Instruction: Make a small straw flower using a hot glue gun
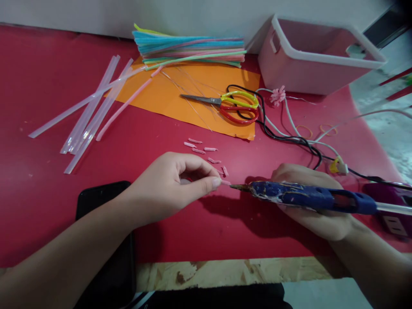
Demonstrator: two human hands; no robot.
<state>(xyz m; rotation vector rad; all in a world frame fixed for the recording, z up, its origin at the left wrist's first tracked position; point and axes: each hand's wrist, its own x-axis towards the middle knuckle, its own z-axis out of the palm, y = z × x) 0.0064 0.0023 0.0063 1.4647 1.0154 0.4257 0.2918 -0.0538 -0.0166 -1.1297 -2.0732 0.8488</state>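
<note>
Between the thumb and fingertips of my left hand (175,189) is a short pink pipe cleaner piece (225,183). My right hand (309,219) is wrapped round a blue glue gun (289,196), with a clear glue stick (394,208) coming out of its back. The gun's nozzle points left, at or very near the free end of the pink piece; whether they touch I cannot tell. Several more short pink pieces (210,149) lie on the red table surface (161,133) just beyond my left hand.
Scissors (238,107) and thin wires lie on an orange sheet (174,103). Behind are bundled coloured pipe cleaners (193,47) and a pink bin (309,64). Clear glue sticks (93,111) lie left, a black phone (106,257) near front. Cables (273,133) and a pink fuzzy flower (277,96) are right.
</note>
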